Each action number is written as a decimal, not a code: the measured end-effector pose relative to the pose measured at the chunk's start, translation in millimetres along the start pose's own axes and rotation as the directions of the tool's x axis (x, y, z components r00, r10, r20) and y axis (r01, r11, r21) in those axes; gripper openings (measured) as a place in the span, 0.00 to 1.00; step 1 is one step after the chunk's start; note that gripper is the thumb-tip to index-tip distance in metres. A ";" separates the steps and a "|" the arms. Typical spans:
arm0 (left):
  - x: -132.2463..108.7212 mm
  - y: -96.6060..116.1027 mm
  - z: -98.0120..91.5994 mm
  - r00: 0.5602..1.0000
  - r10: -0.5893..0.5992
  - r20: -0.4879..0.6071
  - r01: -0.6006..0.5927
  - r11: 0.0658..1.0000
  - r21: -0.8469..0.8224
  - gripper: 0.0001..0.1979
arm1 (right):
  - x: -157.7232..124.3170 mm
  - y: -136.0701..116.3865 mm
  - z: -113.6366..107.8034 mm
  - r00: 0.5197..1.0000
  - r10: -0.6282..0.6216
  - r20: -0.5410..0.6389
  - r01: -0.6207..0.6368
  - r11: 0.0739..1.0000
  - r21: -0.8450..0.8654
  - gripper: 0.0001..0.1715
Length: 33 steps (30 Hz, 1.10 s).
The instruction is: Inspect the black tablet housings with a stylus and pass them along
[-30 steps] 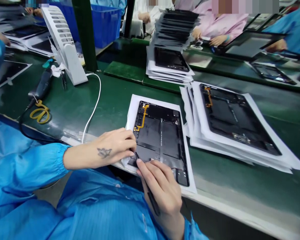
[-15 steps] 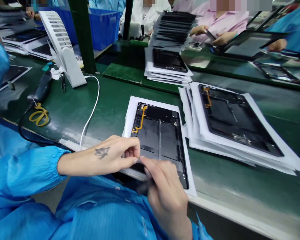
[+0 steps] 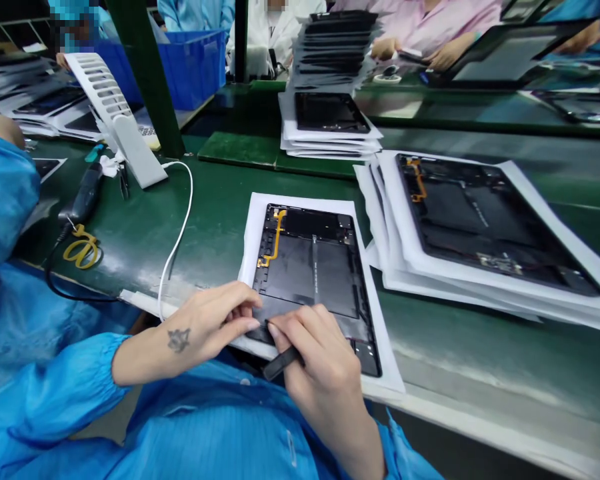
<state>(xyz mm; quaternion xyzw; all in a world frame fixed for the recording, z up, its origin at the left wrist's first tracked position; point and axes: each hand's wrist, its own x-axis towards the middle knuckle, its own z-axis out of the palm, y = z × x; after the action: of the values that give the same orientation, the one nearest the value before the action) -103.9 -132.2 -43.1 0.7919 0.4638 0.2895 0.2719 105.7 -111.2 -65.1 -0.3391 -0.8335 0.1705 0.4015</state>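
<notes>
Tablet chassis: stiff, fragile; edge hold advisable. Right hand clamping black tool at its near edge; left hand grip unclear.

No legible txt, brand or no. anywhere on the bench. Closest: a thin line of white print running down the middle of the opened tablet, on its white sheet at the bench's near edge, too small to read. Mark on the back of my left hand is a small dark drawing, not lettering. Black tool gripped in my right hand shows no marking I can make out. Tablet atop the paper stack to the right: parts visible, print too fine to tell.
</notes>
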 end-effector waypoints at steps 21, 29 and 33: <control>6.8 12.0 15.3 0.962 -0.119 -0.245 0.077 0.982 -0.174 0.04 | -2.4 1.0 5.9 0.995 -0.081 -0.051 0.077 0.995 -0.066 0.13; -1.7 8.0 7.5 0.979 0.035 -0.201 -0.024 0.998 0.059 0.02 | -1.0 0.8 3.1 0.991 -0.135 0.003 0.135 0.985 -0.106 0.11; -9.4 1.3 5.6 0.980 0.133 -0.150 -0.093 0.964 0.249 0.03 | -3.6 2.8 -2.8 0.979 -0.187 0.077 0.192 0.979 -0.062 0.17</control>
<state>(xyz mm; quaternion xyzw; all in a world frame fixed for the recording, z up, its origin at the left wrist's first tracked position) -102.9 -142.0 -48.0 0.8175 0.4702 0.3110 0.1176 110.7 -111.6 -67.0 -0.2654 -0.8813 0.1143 0.3740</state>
